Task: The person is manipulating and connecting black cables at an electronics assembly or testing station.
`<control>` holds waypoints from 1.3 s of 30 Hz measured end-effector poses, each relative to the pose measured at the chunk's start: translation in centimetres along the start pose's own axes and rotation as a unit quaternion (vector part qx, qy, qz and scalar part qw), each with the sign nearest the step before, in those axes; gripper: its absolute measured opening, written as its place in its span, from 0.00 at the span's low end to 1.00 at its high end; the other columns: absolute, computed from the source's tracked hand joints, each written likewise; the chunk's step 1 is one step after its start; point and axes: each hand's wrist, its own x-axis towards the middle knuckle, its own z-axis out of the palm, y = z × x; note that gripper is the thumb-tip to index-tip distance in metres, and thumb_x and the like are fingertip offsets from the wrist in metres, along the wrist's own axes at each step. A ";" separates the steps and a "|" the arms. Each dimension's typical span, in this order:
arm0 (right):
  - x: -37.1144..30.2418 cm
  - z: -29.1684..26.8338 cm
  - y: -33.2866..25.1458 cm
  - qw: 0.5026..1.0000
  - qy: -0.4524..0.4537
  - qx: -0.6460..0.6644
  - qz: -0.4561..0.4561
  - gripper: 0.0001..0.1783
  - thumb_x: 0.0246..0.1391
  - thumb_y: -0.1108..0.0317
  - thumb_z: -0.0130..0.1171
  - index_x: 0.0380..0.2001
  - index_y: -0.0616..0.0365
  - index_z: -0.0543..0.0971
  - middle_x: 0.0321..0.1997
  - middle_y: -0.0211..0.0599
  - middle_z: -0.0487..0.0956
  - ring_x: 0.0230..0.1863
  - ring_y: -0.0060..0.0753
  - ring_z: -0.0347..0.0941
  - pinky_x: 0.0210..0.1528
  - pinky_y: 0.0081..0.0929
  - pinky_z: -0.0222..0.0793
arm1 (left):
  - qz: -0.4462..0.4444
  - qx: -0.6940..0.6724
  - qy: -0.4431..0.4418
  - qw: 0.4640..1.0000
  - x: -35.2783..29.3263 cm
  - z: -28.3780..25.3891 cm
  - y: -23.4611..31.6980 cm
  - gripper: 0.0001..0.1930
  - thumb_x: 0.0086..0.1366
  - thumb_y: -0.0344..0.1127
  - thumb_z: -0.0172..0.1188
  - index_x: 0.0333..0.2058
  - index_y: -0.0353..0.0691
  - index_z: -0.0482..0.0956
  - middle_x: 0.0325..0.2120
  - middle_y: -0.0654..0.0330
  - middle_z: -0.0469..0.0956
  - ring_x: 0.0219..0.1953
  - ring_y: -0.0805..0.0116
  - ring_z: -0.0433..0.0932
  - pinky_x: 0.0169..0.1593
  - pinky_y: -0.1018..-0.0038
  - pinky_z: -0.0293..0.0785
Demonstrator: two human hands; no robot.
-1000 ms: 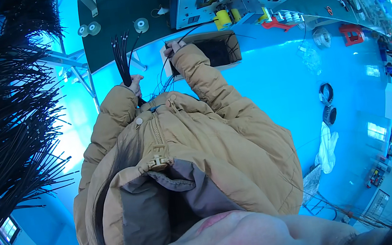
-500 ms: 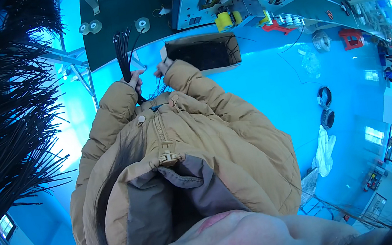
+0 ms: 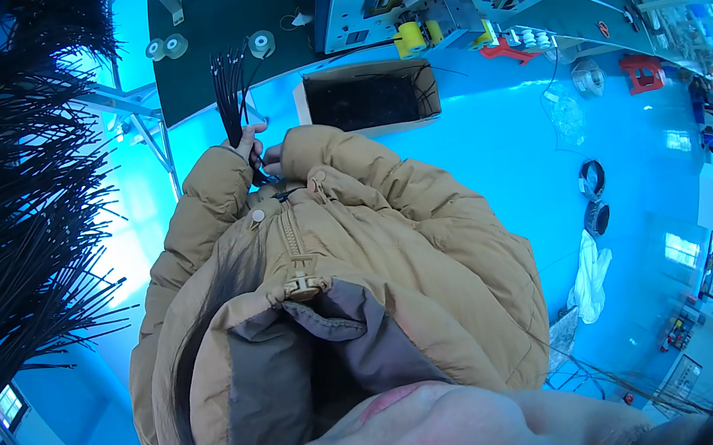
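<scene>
An upright bundle of thin black wires (image 3: 228, 91) is gripped low down by my left hand (image 3: 248, 141), whose fingers wrap round it in front of my jacket. The wires' upper ends fan out a little toward the worktable. Close beside it on the right is my right hand (image 3: 272, 159), its visible fingers curled in by the lower part of the bundle. My sleeve covers much of that hand, and whatever its fingertips hold is hidden. Just beyond my right sleeve an open cardboard box (image 3: 301, 108) holds a dark mass of black strands.
A dark green worktable (image 3: 220, 6) carries tape rolls (image 3: 262, 44) and a large machine (image 3: 347, 16) with yellow spools (image 3: 410, 39). Dense black wires (image 3: 22, 212) hang at the left. Red stands (image 3: 643, 72), coils (image 3: 591, 178) and a white bag (image 3: 592, 281) are on the right.
My right hand has come down and left, away from the box's near corner to beside the bundle. My left hand keeps hold of the wires, almost unmoved.
</scene>
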 end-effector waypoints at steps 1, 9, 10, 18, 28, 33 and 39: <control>0.0 -0.5 -0.2 0.998 -0.011 0.044 0.045 0.20 0.50 0.51 0.39 0.36 0.52 0.73 0.32 0.40 0.74 0.35 0.38 0.71 0.39 0.37 0.62 | -0.001 -0.002 0.005 1.000 0.0 -0.2 -0.2 0.27 0.57 0.58 0.41 0.42 0.40 0.69 0.17 0.68 0.64 0.16 0.77 0.61 0.21 0.80 0.59; 3.0 1.5 13.9 0.660 0.377 0.587 0.279 0.19 0.51 0.63 0.45 0.48 0.46 0.60 0.44 0.38 0.70 0.41 0.26 0.67 0.34 0.25 0.66 | -0.017 -0.010 0.006 1.000 0.0 0.5 0.1 0.28 0.55 0.61 0.42 0.32 0.38 0.71 0.13 0.68 0.62 0.15 0.76 0.61 0.21 0.79 0.60; 2.4 -0.9 11.2 0.604 0.392 0.649 0.247 0.21 0.52 0.65 0.45 0.49 0.48 0.58 0.47 0.40 0.68 0.43 0.25 0.66 0.35 0.25 0.65 | -0.018 -0.013 0.022 0.999 -0.8 -0.2 -0.3 0.28 0.55 0.61 0.42 0.32 0.38 0.71 0.13 0.68 0.62 0.15 0.76 0.61 0.21 0.79 0.60; 0.3 -3.0 11.9 0.454 0.442 0.762 0.136 0.14 0.54 0.63 0.42 0.42 0.58 0.62 0.33 0.46 0.73 0.23 0.28 0.65 0.27 0.28 0.64 | 0.001 -0.075 0.008 0.997 -0.4 0.9 -0.7 0.25 0.57 0.58 0.41 0.22 0.39 0.66 0.09 0.67 0.57 0.15 0.74 0.60 0.24 0.75 0.64; 0.7 -1.2 11.2 0.607 0.404 0.661 0.179 0.13 0.54 0.63 0.38 0.32 0.60 0.68 0.24 0.39 0.73 0.26 0.28 0.68 0.26 0.22 0.63 | -0.052 -0.050 0.029 0.997 0.6 0.4 -1.5 0.19 0.58 0.51 0.47 0.30 0.37 0.67 0.08 0.68 0.53 0.12 0.76 0.55 0.21 0.76 0.59; 2.4 0.7 9.8 0.629 0.407 0.633 0.191 0.09 0.53 0.69 0.38 0.30 0.62 0.66 0.21 0.39 0.70 0.22 0.27 0.65 0.25 0.21 0.62 | -0.056 -0.089 0.038 0.994 1.2 0.2 -2.2 0.18 0.57 0.49 0.50 0.30 0.36 0.70 0.07 0.70 0.55 0.10 0.78 0.54 0.17 0.80 0.54; 2.2 2.2 12.7 0.537 0.469 0.696 0.089 0.12 0.56 0.67 0.36 0.29 0.66 0.64 0.23 0.39 0.63 0.21 0.25 0.59 0.24 0.22 0.59 | -0.057 -0.059 0.008 0.997 1.3 0.3 -2.0 0.18 0.59 0.49 0.46 0.34 0.36 0.67 0.08 0.68 0.53 0.11 0.75 0.54 0.20 0.76 0.58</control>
